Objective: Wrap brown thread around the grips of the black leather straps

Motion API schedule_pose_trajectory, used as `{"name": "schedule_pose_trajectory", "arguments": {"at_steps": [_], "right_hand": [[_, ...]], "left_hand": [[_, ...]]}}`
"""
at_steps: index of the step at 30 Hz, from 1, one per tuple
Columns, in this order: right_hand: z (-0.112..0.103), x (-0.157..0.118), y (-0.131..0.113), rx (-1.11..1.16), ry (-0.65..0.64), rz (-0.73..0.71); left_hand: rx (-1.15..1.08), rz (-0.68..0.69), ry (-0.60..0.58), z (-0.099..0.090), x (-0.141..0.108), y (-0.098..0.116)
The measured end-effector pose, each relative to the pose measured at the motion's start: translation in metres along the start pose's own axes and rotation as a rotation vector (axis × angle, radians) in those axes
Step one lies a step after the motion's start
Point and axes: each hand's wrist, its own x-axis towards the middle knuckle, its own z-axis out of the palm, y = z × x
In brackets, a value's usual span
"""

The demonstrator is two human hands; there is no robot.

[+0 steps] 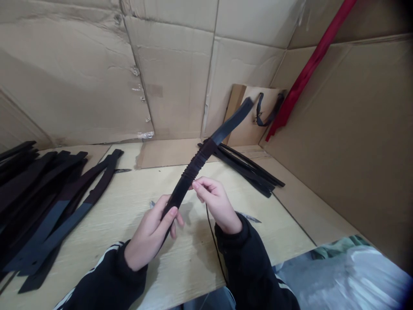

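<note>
A long, curved dark strap (234,120) slants up and away over the table, its far end bluish grey. Around its middle, several turns of thin dark cord (195,165) form a ridged band. My left hand (151,230) is closed around the strap's near part, thumb on top. Just right of the wound band, my right hand (214,200) pinches with thumb and forefinger at the strap's edge, apparently on the cord. The loose cord (213,241) hangs below that hand towards the table's front edge. The pinched bit is mostly hidden by the fingers.
Many similar dark straps (74,193) are piled at left. More dark strips (248,170) lie at the back right. A pointed metal blade (251,217) shows beside my right sleeve. Cardboard walls (174,77) enclose the table; a red strip (309,73) hangs at right.
</note>
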Motion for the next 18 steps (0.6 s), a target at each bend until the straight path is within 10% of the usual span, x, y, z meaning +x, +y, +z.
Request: {"name": "schedule_pose_trajectory", "arguments": {"at_steps": [8, 18], "right_hand": [[0.002, 0.006, 0.015, 0.091, 0.049, 0.157], [0.015, -0.002, 0.021, -0.146, 0.055, -0.019]], "left_hand": [[0.477, 0.117, 0.119, -0.003, 0.011, -0.017], [0.451, 0.017, 0.224, -0.003, 0.008, -0.012]]}}
